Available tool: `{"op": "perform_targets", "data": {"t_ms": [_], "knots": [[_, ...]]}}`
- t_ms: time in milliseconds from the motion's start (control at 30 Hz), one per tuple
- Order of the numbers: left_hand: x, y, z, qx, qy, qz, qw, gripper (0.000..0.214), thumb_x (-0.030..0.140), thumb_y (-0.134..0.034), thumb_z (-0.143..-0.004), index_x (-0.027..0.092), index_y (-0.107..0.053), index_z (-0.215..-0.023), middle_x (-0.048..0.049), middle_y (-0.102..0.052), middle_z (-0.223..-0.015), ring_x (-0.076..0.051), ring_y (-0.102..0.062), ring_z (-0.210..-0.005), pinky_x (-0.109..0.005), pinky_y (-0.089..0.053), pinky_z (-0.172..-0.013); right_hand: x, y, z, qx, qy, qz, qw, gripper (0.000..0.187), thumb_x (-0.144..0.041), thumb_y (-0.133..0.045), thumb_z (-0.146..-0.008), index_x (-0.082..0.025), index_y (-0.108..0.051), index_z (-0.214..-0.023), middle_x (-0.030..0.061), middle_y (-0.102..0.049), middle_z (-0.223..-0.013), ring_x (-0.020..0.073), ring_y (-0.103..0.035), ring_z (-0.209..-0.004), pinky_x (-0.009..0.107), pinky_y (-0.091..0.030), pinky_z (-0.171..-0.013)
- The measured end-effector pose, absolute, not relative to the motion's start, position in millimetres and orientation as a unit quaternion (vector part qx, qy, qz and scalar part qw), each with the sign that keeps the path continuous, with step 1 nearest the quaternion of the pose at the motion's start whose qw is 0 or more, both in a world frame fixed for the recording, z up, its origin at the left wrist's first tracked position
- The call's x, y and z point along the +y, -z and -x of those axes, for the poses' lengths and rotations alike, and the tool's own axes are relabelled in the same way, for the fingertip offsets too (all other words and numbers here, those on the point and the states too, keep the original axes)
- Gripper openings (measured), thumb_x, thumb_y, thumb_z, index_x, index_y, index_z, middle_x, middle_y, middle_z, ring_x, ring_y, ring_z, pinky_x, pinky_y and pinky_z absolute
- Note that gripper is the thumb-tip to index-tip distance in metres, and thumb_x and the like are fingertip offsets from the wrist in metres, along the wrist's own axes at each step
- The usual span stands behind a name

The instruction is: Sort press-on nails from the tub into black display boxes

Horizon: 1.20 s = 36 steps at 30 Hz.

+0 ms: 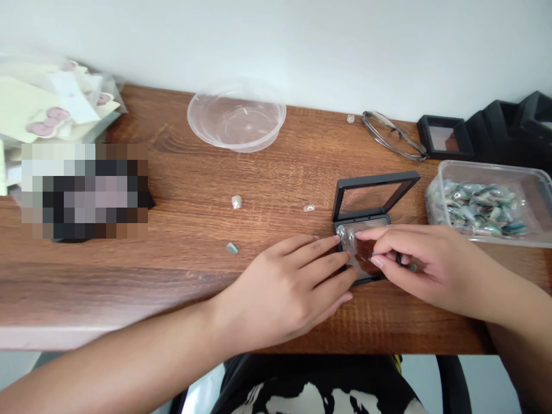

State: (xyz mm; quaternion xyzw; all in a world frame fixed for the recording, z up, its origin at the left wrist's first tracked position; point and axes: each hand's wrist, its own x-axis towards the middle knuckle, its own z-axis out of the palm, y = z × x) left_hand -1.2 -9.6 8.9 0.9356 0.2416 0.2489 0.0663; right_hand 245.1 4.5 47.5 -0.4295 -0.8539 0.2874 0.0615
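A small black display case (pixel 376 178) stands with its lid raised, a clear film in its frame. Shiny, clear-looking false nails (pixel 346 234) lie in a row at the upper left of its base. My left hand (pixel 297 282) lies flat with fingers spread, their tips on the case's left edge. Over the base from the right comes my right hand (pixel 431 261), its index fingertip at the false nails. The thumb is apart from the index finger and the other fingers are curled. Parts of the case base are hidden under both hands.
Loose nail-like pieces (pixel 237 202) lie left of the case. A clear tub of glossy false nails (pixel 483 210) is at right, near eyeglasses (pixel 394 137) and black cases (pixel 446 138). A round clear container (pixel 237 118) stands behind; bagged cards (pixel 52 109) are at left.
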Motion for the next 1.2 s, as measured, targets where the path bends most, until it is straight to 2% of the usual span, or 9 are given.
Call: {"op": "perform_targets", "data": {"t_ms": [100,267,400,467,567,667,833,1067,1200], "knots": [[-9.7,-8.5,2.7,0.241,-0.247,-0.936,0.07,0.023,0.029,-0.055,-0.102,0.016,-0.071,-0.111,-0.0013,-0.076,-0.113,-0.026,-0.071,-0.11,-0.038,-0.059,-0.089,3.5,-48.3,-246.9,-0.857,-0.283,0.426,0.059,0.026,-0.027,-0.046,-0.098,-0.02,-0.059,-0.077,0.0053,-0.076,-0.115,0.0251,-0.072,-0.108,0.034,-0.056,-0.08],[-9.2,-7.7,4.1,0.241,-0.245,-0.936,0.079,0.023,0.029,-0.054,-0.102,0.016,-0.071,-0.112,-0.0016,-0.076,-0.114,-0.024,-0.07,-0.11,-0.037,-0.058,-0.091,2.4,-52.9,-250.8,-0.857,-0.258,0.44,0.069,0.026,-0.029,-0.046,-0.099,-0.019,-0.068,-0.087,0.0066,-0.077,-0.109,0.0233,-0.074,-0.101,0.031,-0.056,-0.072],[-8.4,-7.6,3.1,0.241,-0.244,-0.936,0.083,0.023,0.029,-0.055,-0.102,0.017,-0.071,-0.112,-0.0011,-0.076,-0.114,-0.025,-0.07,-0.109,-0.038,-0.057,-0.09,3.3,-58.8,-252.5,-0.851,-0.277,0.432,0.111,0.021,-0.027,-0.051,-0.098,-0.021,-0.071,-0.1,0.0045,-0.077,-0.11,0.0206,-0.074,-0.098,0.027,-0.057,-0.072],[-8.1,-8.2,2.9,0.242,-0.244,-0.935,0.086,0.022,0.03,-0.056,-0.102,0.017,-0.07,-0.113,-0.0006,-0.076,-0.114,-0.026,-0.07,-0.109,-0.038,-0.057,-0.089,3.6,-62.9,-253.0,-0.834,-0.321,0.425,0.142,0.017,-0.027,-0.055,-0.098,-0.024,-0.071,-0.103,0.0017,-0.078,-0.107,0.0174,-0.074,-0.091,0.023,-0.057,-0.065],[-7.8,-9.9,3.4,0.242,-0.255,-0.931,0.094,0.021,0.029,-0.057,-0.101,0.017,-0.069,-0.114,0.0,-0.076,-0.115,-0.025,-0.069,-0.11,-0.037,-0.055,-0.09,3.2,-68.9,-252.8,-0.781,-0.414,0.419,0.208,0.014,-0.028,-0.057,-0.098,-0.028,-0.071,-0.102,-0.0019,-0.076,-0.087,0.0108,-0.07,-0.07,0.018,-0.053,-0.054],[-7.4,-11.4,4.0,0.239,-0.275,-0.926,0.104,0.02,0.028,-0.06,-0.099,0.018,-0.069,-0.114,0.0006,-0.076,-0.113,-0.024,-0.069,-0.108,-0.036,-0.055,-0.089,2.5,-70.8,-250.8,-0.729,-0.492,0.405,0.25,0.017,-0.029,-0.056,-0.1,-0.028,-0.073,-0.103,-0.003,-0.07,-0.073,0.0073,-0.063,-0.06,0.015,-0.053,-0.054],[-6.6,-12.5,4.3,0.235,-0.281,-0.922,0.123,0.022,0.028,-0.061,-0.098,0.018,-0.069,-0.115,0.0013,-0.076,-0.112,-0.023,-0.069,-0.106,-0.036,-0.055,-0.089,3.4,-65.3,-246.9,-0.695,-0.537,0.411,0.245,0.022,-0.032,-0.053,-0.102,-0.021,-0.071,-0.095,-0.0007,-0.068,-0.073,0.0067,-0.062,-0.06,0.014,-0.053,-0.054],[-6.2,-12.1,3.6,0.235,-0.293,-0.916,0.143,0.023,0.027,-0.063,-0.097,0.017,-0.068,-0.116,0.0003,-0.076,-0.113,-0.023,-0.069,-0.107,-0.037,-0.057,-0.09,3.9,-62.7,-247.2,-0.706,-0.517,0.412,0.254,0.019,-0.028,-0.052,-0.103,-0.022,-0.068,-0.094,-0.0021,-0.067,-0.075,0.0048,-0.061,-0.062,0.011,-0.05,-0.055],[-5.9,-12.9,3.7,0.238,-0.337,-0.893,0.178,0.024,0.024,-0.069,-0.092,0.017,-0.069,-0.115,0.0001,-0.077,-0.11,-0.022,-0.07,-0.104,-0.036,-0.058,-0.09,2.3,-65.5,-245.9,-0.73,-0.493,0.396,0.26,0.016,-0.022,-0.055,-0.1,-0.021,-0.067,-0.089,-0.0021,-0.069,-0.075,0.0055,-0.06,-0.06,0.014,-0.049,-0.054]]}}
